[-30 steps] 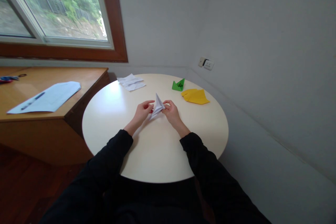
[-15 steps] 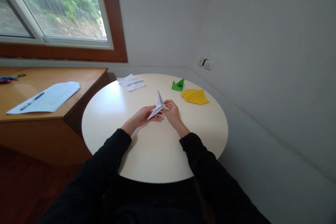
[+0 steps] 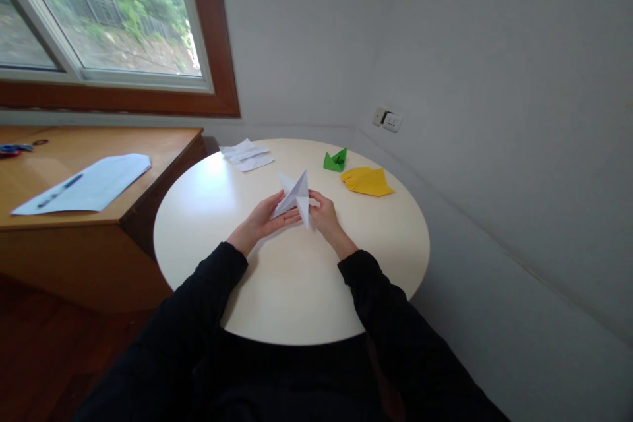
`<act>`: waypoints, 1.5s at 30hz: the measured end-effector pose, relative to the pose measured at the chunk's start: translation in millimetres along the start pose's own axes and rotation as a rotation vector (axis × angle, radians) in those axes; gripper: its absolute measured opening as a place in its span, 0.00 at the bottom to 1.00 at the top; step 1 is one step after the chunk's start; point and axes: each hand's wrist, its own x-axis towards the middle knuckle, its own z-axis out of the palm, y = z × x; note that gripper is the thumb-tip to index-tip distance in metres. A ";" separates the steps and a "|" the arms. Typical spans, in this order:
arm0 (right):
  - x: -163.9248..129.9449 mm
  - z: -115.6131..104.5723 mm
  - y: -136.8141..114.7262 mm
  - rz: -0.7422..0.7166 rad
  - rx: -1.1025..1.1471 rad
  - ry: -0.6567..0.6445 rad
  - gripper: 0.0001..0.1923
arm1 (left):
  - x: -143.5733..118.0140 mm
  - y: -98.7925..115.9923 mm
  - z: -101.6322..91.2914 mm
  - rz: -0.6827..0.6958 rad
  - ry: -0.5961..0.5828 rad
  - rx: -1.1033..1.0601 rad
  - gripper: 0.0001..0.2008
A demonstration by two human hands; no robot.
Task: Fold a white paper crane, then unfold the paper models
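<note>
A folded white paper (image 3: 295,198) with several pointed flaps is held above the round table, between my two hands. My left hand (image 3: 267,216) grips it from the left, the thumb at its side and the fingers stretched beneath it. My right hand (image 3: 324,214) is closed on its right side, fingers bent, with the fingertips partly hidden behind a flap. One flap points up and another points down toward me.
On the round white table (image 3: 297,290) lie crumpled white papers (image 3: 247,155), a green folded paper (image 3: 335,160) and a yellow folded paper (image 3: 366,181). The wooden desk (image 3: 163,145) at left holds a white sheet (image 3: 93,183), a dark pen (image 3: 60,191) and scissors (image 3: 14,150).
The white paper has turned and spread between my hands, showing more flaps, with one now pointing down. My left fingers have straightened out underneath it.
</note>
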 end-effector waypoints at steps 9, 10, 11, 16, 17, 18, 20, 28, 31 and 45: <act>0.3 -1.9 -0.2 0.053 -0.013 0.049 0.14 | -3.0 4.2 2.9 0.068 0.063 -0.040 0.17; 0.7 -1.7 0.7 0.057 -0.014 0.060 0.14 | -3.0 4.7 2.9 0.062 0.064 -0.080 0.16; 1.3 -1.5 1.9 0.061 -0.013 0.070 0.14 | -2.9 5.2 2.8 0.056 0.064 -0.119 0.15; 4.4 -0.5 8.1 0.073 0.006 0.100 0.13 | -0.9 4.2 -0.3 0.016 0.109 -0.261 0.12; 4.6 -1.0 8.0 0.068 0.007 0.112 0.14 | -0.4 3.2 -1.2 0.009 0.132 -0.263 0.11; 4.6 -1.7 7.3 0.056 0.002 0.131 0.14 | 0.0 2.1 -2.0 0.007 0.154 -0.257 0.10; 3.7 -3.8 3.7 0.003 -0.034 0.186 0.16 | 0.5 -0.3 -3.4 0.021 0.181 -0.240 0.09; -7.4 -7.2 -10.3 -0.254 -0.286 0.124 0.11 | 0.5 -1.4 -1.7 0.097 0.219 -0.121 0.10; -11.4 -3.9 -10.0 -0.311 -0.426 0.010 0.11 | 1.5 -1.4 -1.8 0.101 0.251 -0.052 0.11; -7.7 -0.7 -1.7 -0.167 -0.602 0.020 0.34 | 3.2 -3.3 1.4 0.061 0.315 0.024 0.13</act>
